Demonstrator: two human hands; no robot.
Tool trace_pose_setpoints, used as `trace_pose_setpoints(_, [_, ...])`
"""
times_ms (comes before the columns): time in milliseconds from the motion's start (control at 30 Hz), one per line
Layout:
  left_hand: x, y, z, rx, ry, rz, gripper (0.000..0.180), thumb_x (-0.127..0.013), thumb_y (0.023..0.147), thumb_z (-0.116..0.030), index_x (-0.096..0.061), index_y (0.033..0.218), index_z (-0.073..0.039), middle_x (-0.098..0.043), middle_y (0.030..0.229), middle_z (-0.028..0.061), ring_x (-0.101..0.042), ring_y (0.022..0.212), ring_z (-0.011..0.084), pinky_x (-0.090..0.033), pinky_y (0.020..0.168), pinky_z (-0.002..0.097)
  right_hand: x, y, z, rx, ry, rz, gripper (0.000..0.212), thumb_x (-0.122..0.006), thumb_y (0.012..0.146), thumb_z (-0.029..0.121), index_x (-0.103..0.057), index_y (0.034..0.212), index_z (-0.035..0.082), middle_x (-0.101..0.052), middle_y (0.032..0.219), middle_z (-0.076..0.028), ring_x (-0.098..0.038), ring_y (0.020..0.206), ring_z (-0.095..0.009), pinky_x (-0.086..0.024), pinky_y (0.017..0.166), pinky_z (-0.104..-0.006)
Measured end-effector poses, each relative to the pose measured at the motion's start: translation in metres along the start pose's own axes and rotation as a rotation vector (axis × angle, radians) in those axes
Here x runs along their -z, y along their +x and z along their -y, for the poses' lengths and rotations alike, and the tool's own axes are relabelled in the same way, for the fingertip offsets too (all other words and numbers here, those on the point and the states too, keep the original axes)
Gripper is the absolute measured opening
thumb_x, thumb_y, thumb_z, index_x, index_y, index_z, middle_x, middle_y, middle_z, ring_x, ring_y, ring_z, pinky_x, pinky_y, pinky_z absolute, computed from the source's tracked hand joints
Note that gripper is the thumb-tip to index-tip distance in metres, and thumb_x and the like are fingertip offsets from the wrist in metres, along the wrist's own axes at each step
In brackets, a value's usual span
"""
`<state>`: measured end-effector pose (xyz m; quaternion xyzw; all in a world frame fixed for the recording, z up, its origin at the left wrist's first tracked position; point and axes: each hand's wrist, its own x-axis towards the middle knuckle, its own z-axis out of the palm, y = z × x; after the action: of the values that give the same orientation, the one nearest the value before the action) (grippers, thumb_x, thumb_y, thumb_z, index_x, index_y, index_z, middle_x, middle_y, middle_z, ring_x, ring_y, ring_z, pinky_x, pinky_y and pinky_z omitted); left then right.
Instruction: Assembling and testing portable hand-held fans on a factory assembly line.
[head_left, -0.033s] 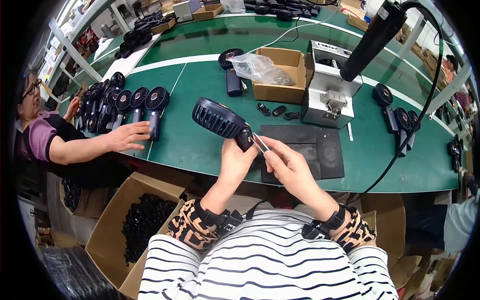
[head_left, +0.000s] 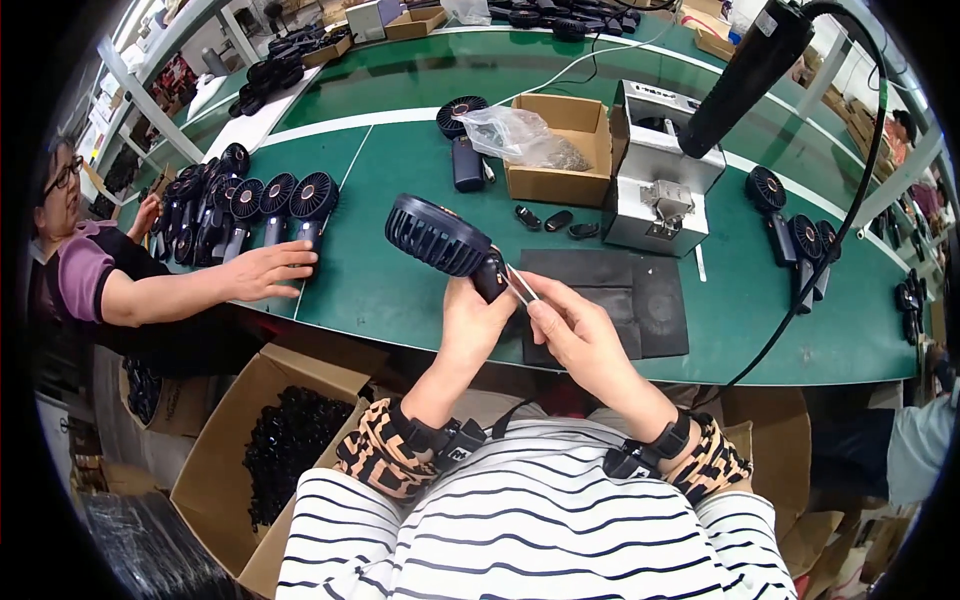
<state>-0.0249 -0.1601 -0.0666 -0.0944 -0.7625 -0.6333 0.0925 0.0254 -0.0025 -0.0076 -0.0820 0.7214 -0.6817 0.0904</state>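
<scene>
A dark navy handheld fan (head_left: 437,235) is gripped by its handle in my left hand (head_left: 472,318), its round grille head tilted up to the left. My right hand (head_left: 570,325) pinches a pair of metal tweezers (head_left: 521,287), whose tips meet the fan near the neck of the handle. What the tips touch there is too small to make out. Beneath and right of my hands lies a black mat (head_left: 655,305). Behind it rest several small black parts (head_left: 558,221) beside a silver metal fixture (head_left: 660,200).
An open cardboard box (head_left: 560,180) with a plastic bag stands behind. A black cylindrical tool (head_left: 750,80) hangs at upper right, its cable curving down. At left, a co-worker's hand (head_left: 270,268) reaches by a row of fans (head_left: 277,197). A carton of black parts (head_left: 290,450) sits below.
The co-worker's hand has shifted slightly right, up to the nearest fan's handle. My hands, the fan and the tweezers look the same.
</scene>
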Motion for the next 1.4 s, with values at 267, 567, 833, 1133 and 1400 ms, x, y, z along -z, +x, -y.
trace_pose_setpoints(267, [-0.005,-0.003,-0.009,0.002,0.043,-0.037,0.040,-0.071,0.080,-0.012,-0.050,0.112,0.000,-0.055,0.090,0.0032,-0.055,0.082,0.0117,-0.046,0.075,0.0283,0.001,0.003,-0.004,-0.078,0.078,0.006,0.037,-0.049,0.099,0.015,-0.052,0.135,0.011,-0.049,0.069,0.002,-0.044,0.058,-0.005,-0.039,0.054,-0.0207])
trace_pose_setpoints(567, [-0.007,0.026,-0.006,-0.232,0.318,-0.331,0.043,-0.074,0.074,-0.011,-0.050,0.109,-0.002,-0.061,0.095,0.0181,-0.061,0.087,0.0379,-0.048,0.076,0.0430,-0.015,0.036,-0.005,-0.212,0.655,0.014,0.038,-0.047,0.100,0.016,-0.044,0.138,0.009,-0.044,0.072,0.003,-0.028,0.049,-0.003,-0.021,0.041,-0.0189])
trace_pose_setpoints(833, [0.002,0.054,-0.003,-0.287,0.604,-0.369,0.049,-0.071,0.070,-0.008,-0.049,0.113,-0.001,-0.058,0.101,0.0205,-0.059,0.090,0.0432,-0.049,0.075,0.0475,-0.020,0.070,-0.015,-0.249,0.818,-0.047,0.040,-0.051,0.098,0.015,-0.043,0.136,0.008,-0.047,0.071,0.000,-0.032,0.049,-0.005,-0.023,0.041,-0.0204])
trace_pose_setpoints(1133, [0.015,0.056,-0.002,-0.203,0.805,-0.359,0.052,-0.069,0.072,-0.009,-0.047,0.117,0.003,-0.057,0.104,0.0204,-0.059,0.090,0.0419,-0.049,0.075,0.0471,-0.035,0.091,-0.017,-0.287,0.846,-0.099,0.039,-0.051,0.097,0.012,-0.043,0.135,0.006,-0.048,0.068,-0.001,-0.034,0.046,-0.006,-0.024,0.039,-0.0222])
trace_pose_setpoints(1400, [0.024,0.048,0.002,-0.245,0.894,-0.397,0.058,-0.069,0.072,-0.009,-0.044,0.123,0.003,-0.055,0.110,0.0193,-0.059,0.093,0.0400,-0.049,0.076,0.0461,-0.048,0.101,-0.026,-0.337,0.798,-0.112,0.040,-0.050,0.097,0.012,-0.042,0.136,0.007,-0.048,0.068,-0.002,-0.033,0.045,-0.005,-0.025,0.038,-0.0227])
